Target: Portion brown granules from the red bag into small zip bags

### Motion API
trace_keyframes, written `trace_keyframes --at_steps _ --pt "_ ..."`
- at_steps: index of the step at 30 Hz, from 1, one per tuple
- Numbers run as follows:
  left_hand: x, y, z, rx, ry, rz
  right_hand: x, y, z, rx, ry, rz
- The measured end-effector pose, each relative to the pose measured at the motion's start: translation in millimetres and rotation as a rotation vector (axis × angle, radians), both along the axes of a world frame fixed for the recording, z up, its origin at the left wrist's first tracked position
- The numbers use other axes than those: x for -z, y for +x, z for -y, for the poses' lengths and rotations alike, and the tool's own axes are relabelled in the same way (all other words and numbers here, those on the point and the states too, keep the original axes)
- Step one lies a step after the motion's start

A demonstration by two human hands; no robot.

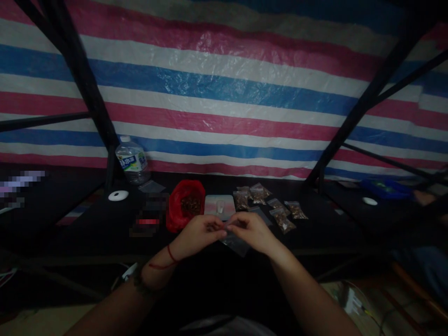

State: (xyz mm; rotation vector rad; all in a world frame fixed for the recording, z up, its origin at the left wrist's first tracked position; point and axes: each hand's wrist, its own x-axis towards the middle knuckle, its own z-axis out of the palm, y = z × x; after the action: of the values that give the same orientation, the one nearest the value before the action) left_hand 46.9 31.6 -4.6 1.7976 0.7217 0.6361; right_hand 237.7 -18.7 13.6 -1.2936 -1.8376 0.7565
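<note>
A clear plastic zip bag [238, 245] hangs between my two hands, low in front of the table's near edge. My left hand [205, 228] pinches its top edge from the left, with a red string on the wrist. Fingers closed, my right hand [254, 228] grips the same edge from the right. Just beyond them lies a pale flat scale-like tray [211, 205] with a small clear cup [220, 206] on it. Beside my left hand, a red plastic bag [175, 212] stands open around small brown pieces [191, 204]. Whether the held bag contains anything is too dark to tell.
Several filled zip bags [283, 221] lie right of the tray, near a flat clear bag [261, 215]. At the back left stands a large clear bottle [133, 163], with a white rounded device [118, 195] nearby. Dark metal posts [338, 135] frame the striped sheet [224, 93].
</note>
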Motion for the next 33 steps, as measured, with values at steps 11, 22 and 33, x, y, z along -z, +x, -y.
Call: trace_keyframes --at_steps 11,22,33 --pt "-2.5 5 4 -0.128 0.157 -0.167 28.3 92 -33 0.512 0.089 -0.053" --pt "-12.5 1 1 -0.097 0.183 -0.204 81.6 109 -56 0.708 -0.025 0.807" --pt "-9.2 -4 -3 -0.033 0.224 -0.198 85.2 97 -45 0.44 -0.154 0.883"
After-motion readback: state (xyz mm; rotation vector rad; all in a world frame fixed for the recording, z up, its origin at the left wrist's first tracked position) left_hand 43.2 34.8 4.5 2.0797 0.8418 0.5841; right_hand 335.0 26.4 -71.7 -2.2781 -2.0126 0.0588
